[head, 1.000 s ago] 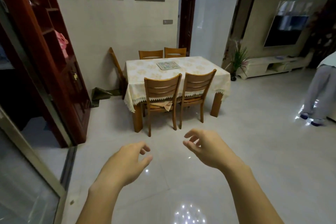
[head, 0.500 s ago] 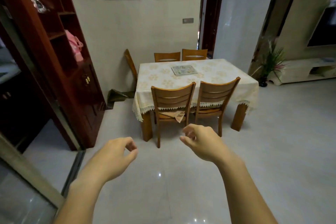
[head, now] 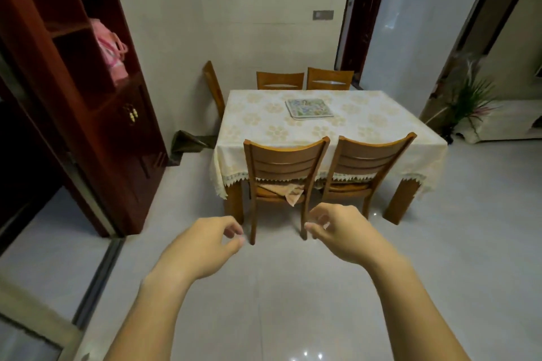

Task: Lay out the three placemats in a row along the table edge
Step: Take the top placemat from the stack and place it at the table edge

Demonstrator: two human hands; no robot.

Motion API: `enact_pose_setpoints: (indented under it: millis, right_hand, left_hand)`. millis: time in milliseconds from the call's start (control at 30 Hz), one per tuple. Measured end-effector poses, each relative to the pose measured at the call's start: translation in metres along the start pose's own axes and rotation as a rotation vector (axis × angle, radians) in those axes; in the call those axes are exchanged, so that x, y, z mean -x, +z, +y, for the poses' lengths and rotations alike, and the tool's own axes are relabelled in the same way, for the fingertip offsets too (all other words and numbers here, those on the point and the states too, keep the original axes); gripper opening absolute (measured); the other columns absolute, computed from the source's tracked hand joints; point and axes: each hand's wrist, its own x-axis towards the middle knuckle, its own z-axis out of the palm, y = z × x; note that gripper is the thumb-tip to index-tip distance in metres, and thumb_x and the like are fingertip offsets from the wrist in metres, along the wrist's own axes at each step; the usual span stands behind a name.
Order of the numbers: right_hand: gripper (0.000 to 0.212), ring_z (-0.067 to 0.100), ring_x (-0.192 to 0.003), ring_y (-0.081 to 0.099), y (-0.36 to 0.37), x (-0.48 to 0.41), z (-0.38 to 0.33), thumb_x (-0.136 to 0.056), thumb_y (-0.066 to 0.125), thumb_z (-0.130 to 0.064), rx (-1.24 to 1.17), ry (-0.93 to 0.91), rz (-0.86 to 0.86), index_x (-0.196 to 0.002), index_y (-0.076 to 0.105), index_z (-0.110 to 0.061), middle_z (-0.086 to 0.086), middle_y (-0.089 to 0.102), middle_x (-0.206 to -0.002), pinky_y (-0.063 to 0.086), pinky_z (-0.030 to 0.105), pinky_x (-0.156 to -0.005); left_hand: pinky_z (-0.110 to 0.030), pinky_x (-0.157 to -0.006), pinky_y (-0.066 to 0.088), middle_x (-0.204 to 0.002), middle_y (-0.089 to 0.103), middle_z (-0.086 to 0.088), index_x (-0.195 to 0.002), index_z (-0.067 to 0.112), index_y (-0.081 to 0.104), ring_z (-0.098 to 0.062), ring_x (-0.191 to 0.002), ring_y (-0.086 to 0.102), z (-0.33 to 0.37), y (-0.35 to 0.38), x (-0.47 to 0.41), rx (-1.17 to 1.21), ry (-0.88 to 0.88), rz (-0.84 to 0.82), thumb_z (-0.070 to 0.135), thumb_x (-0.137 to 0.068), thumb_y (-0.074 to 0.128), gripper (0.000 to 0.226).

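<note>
A stack of patterned placemats (head: 309, 108) lies near the middle of a dining table (head: 366, 138) covered with a cream flowered cloth. The table stands a few steps ahead of me. My left hand (head: 202, 246) and my right hand (head: 340, 231) hang in the air over the floor, well short of the table. Both hold nothing, with fingers loosely curled and apart.
Two wooden chairs (head: 283, 173) (head: 368, 167) are pushed in at the table's near side, two more (head: 280, 80) stand at the far side and one (head: 212, 88) at the left. A dark red cabinet (head: 88, 102) rises on the left. A potted plant (head: 466, 102) stands at the right.
I have walked closer to the table, which now looks larger and more centred. Both hands stay raised in front of me, empty, fingers a little more curled.
</note>
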Motion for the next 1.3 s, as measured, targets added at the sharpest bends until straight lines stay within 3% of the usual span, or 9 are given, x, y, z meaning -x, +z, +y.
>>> enact_pose_setpoints:
  millis: [100,300,433,533,733,900,1067,1233,1300]
  right_hand:
    - [0.025,0.014,-0.091,0.066,-0.04,-0.047,0.004,-0.093,0.058,-0.045,0.076,0.017,0.019,-0.11,0.065,-0.028,-0.007,0.072,-0.099,0.057,0.039,-0.082]
    - [0.022,0.008,-0.086,0.066,-0.072,-0.132,0.01,-0.095,0.055,-0.045,0.004,-0.038,0.279,-0.109,0.064,-0.03,-0.01,0.071,-0.095,0.058,0.036,-0.074]
    - [0.024,0.005,-0.089,0.065,-0.065,-0.165,0.039,-0.096,0.052,-0.046,-0.005,-0.004,0.142,-0.11,0.066,-0.032,-0.012,0.071,-0.101,0.057,0.037,-0.078]
    - [0.021,0.008,-0.09,0.065,-0.081,-0.196,0.076,-0.096,0.053,-0.044,0.001,0.031,0.237,-0.109,0.066,-0.033,-0.012,0.071,-0.099,0.057,0.038,-0.076]
    - [0.023,0.006,-0.095,0.064,-0.102,-0.283,0.152,-0.094,0.056,-0.047,-0.053,0.03,0.192,-0.111,0.065,-0.034,-0.013,0.07,-0.101,0.056,0.036,-0.081]
    - [0.032,0.008,-0.101,0.065,-0.148,-0.358,0.22,-0.094,0.059,-0.043,-0.101,0.005,-0.029,-0.121,0.063,-0.026,-0.007,0.071,-0.11,0.053,0.033,-0.091]
    - [0.033,0.007,-0.095,0.062,-0.217,-0.423,0.277,-0.095,0.054,-0.047,-0.151,-0.013,0.179,-0.123,0.059,-0.029,-0.011,0.066,-0.106,0.052,0.029,-0.084]
    - [0.032,0.001,-0.088,0.062,-0.221,-0.469,0.32,-0.095,0.055,-0.047,-0.178,-0.025,0.028,-0.122,0.059,-0.03,-0.015,0.066,-0.099,0.053,0.027,-0.081]
    - [0.031,0.002,-0.088,0.063,-0.215,-0.491,0.337,-0.096,0.055,-0.045,-0.16,-0.017,-0.04,-0.122,0.061,-0.03,-0.012,0.069,-0.099,0.053,0.028,-0.083]
  left_hand:
    - [-0.031,-0.086,0.054,-0.108,0.064,0.02,-0.112,0.041,0.062,-0.002,-0.098,0.059,0.018,-0.013,-0.063,0.027,0.059,0.005,0.049,-0.093,0.057,0.022]
    - [-0.032,-0.091,0.053,-0.113,0.064,0.019,-0.115,0.038,0.063,-0.003,-0.105,0.058,0.042,-0.045,-0.176,0.056,0.189,0.05,0.048,-0.093,0.058,0.026]
    - [-0.033,-0.096,0.051,-0.121,0.063,0.016,-0.124,0.035,0.061,-0.005,-0.11,0.058,0.044,-0.038,-0.229,-0.01,0.169,-0.06,0.049,-0.093,0.058,0.034]
    - [-0.031,-0.098,0.048,-0.122,0.061,0.015,-0.128,0.035,0.057,-0.006,-0.115,0.057,0.055,-0.031,-0.275,-0.03,0.184,-0.071,0.047,-0.093,0.058,0.037]
    - [-0.028,-0.092,0.05,-0.114,0.063,0.016,-0.116,0.035,0.06,-0.004,-0.108,0.058,0.1,-0.013,-0.377,-0.004,0.243,0.055,0.044,-0.091,0.061,0.026]
    - [-0.034,-0.089,0.054,-0.1,0.068,0.017,-0.104,0.034,0.064,-0.001,-0.094,0.063,0.15,-0.01,-0.452,-0.053,0.189,-0.038,0.044,-0.089,0.064,0.018]
    - [-0.034,-0.081,0.054,-0.097,0.062,0.023,-0.104,0.041,0.058,0.0,-0.092,0.06,0.218,-0.028,-0.527,-0.041,0.222,0.303,0.05,-0.093,0.052,0.016]
    - [-0.023,-0.081,0.052,-0.099,0.065,0.02,-0.107,0.04,0.061,0.004,-0.089,0.059,0.249,0.01,-0.574,-0.02,0.164,-0.046,0.051,-0.091,0.06,0.019]
    - [-0.029,-0.082,0.055,-0.096,0.066,0.02,-0.103,0.038,0.063,0.003,-0.087,0.061,0.246,0.017,-0.597,-0.055,0.122,-0.012,0.047,-0.091,0.059,0.015]
